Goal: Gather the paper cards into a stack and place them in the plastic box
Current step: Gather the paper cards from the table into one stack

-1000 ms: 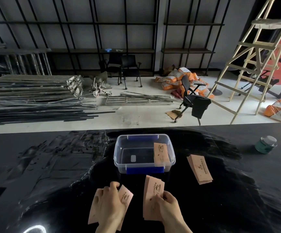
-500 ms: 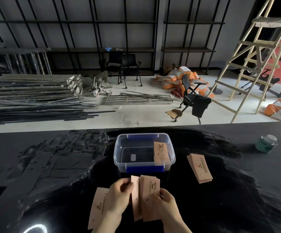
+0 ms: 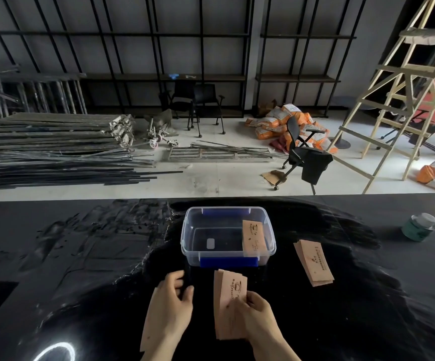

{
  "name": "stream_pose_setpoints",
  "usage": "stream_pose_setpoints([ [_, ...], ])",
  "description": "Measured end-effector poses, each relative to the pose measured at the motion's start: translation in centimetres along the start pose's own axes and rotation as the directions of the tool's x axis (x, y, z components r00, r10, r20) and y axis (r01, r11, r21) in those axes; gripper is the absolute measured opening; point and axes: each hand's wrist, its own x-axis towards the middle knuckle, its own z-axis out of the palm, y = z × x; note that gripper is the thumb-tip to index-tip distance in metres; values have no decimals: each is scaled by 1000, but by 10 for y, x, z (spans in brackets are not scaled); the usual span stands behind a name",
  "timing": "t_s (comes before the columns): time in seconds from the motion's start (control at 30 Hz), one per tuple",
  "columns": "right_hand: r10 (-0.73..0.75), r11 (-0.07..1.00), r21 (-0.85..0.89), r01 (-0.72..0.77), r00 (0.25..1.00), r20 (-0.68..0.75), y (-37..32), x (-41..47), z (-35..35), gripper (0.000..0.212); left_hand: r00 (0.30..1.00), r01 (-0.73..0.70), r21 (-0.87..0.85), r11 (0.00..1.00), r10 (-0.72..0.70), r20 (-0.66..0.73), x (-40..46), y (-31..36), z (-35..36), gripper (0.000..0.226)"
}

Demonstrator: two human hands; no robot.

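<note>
On the black table (image 3: 54, 256), directly ahead of you, sits the clear plastic box (image 3: 228, 237) with blue latches on its near and far walls. All positions below are given relative to that box.

Inside the box, against its right wall, one tan paper card (image 3: 254, 238) leans with its printed face up and its lower edge near the front wall. The remainder of the box floor is dark, with a small pale label showing near the middle.

Just in front of the box, slightly to its right, your right hand (image 3: 256, 316) grips a stack of cards (image 3: 228, 295) by its lower right part, thumb on top, fingers closed around the edge. The stack is roughly squared, long axis pointing toward the box, the top card showing a printed cup logo.

In front of the box and to its left, your left hand (image 3: 170, 308) lies palm down with fingers loosely curled and holding nothing that can be confirmed. A further tan card (image 3: 146, 340) shows beneath that hand and wrist, flat on the table; whether the hand presses on it cannot be determined.

To the right of the box, apart from it, a second small pile of cards (image 3: 314, 263) lies fanned slightly on the table, untouched.

Farther right of the box, well apart, a green jar with a pale lid (image 3: 419, 226) stands upright.
</note>
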Motion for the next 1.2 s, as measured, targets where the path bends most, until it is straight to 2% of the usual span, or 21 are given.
stream_pose_setpoints([
  [0.1, 37, 999, 13, -37, 999, -20, -1, 1, 0, 11, 993, 84, 319, 944, -52, -109, 1, -23, -13, 61],
  [0.17, 46, 999, 12, -46, 998, -36, -1, 0, 1, 9, 987, 151, 466, 872, -109, -116, -2, -34, -19, 71],
  [0.23, 42, 999, 10, -41, 998, -39, 0, 2, 3, 9, 987, 160, 540, 826, -127, -99, -5, -39, -20, 72],
  [0.33, 40, 999, 13, -40, 999, -24, 1, 4, 6, 8, 991, 132, 556, 820, -99, -89, -7, -38, -18, 62],
  [0.53, 66, 998, 23, -66, 998, -6, -4, 4, 11, 8, 984, 179, 329, 927, -172, -52, 0, -35, -18, 52],
  [0.73, 54, 997, 54, -52, 998, -22, -7, 2, 11, 10, 983, 177, -24, 984, -178, -45, 10, -29, -14, 20],
  [0.87, 36, 997, 70, -35, 999, -19, -9, 1, 15, 10, 986, 164, -249, 955, -164, 23, 10, -14, -8, 23],
  [1.07, 0, 997, 72, 1, 1000, -24, -12, -6, 22, 13, 978, 195, -400, 896, -149, 144, 4, 6, 7, 29],
  [1.2, -18, 998, 67, 19, 1000, -13, -13, -9, 21, 13, 971, 215, -500, 839, -129, 201, -2, 18, 13, 19],
])
